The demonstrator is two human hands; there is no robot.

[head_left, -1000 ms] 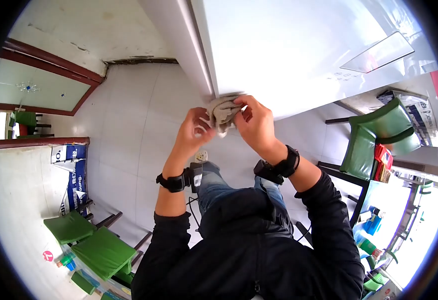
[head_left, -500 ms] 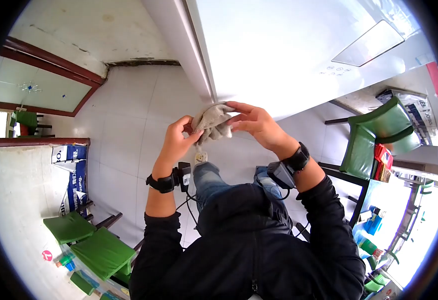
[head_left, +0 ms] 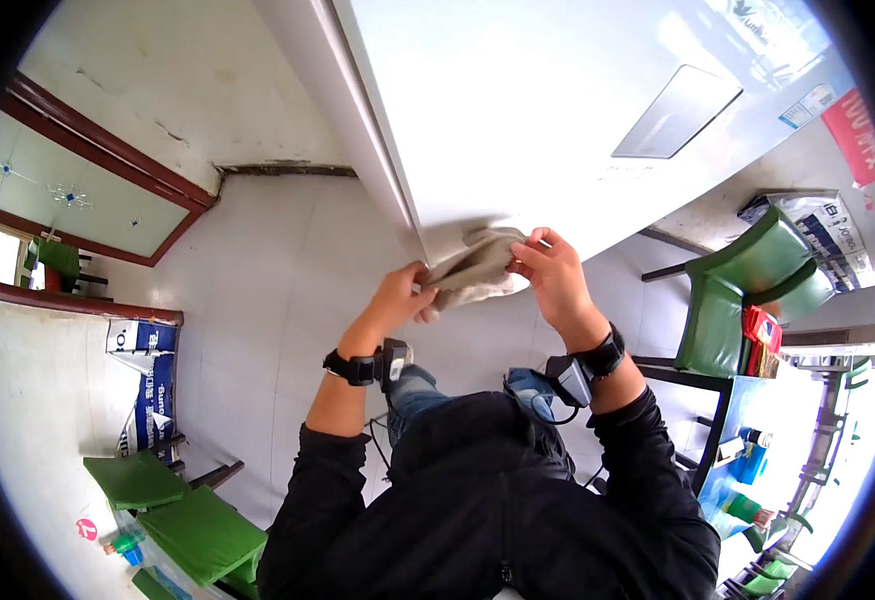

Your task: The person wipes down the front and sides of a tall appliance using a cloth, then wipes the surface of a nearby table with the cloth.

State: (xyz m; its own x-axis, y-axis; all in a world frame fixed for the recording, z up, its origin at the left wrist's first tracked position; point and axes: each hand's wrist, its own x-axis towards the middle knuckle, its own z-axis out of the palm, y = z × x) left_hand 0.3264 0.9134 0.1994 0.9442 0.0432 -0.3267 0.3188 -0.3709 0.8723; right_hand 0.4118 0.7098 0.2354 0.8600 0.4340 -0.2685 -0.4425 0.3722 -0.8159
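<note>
A grey-beige cloth (head_left: 480,270) is stretched between my two hands, just in front of the lower edge of a glossy white appliance (head_left: 498,120). My left hand (head_left: 399,299) pinches the cloth's left end near the appliance's corner. At the cloth's upper right end, my right hand (head_left: 553,272) grips it between thumb and fingers. Both wrists wear black straps with small devices. The appliance has a grey rectangular panel (head_left: 677,111) on its surface.
Green chairs stand at the right (head_left: 723,310) and lower left (head_left: 203,530). A dark-framed table (head_left: 720,420) with items on it is at the right. Further left is a red-brown framed glass door (head_left: 88,185). My legs are below, on the tiled floor (head_left: 248,300).
The bunched cloth has been spread wider between my hands, which have moved apart. The view has shifted, showing more of the appliance and a red paper at the right.
</note>
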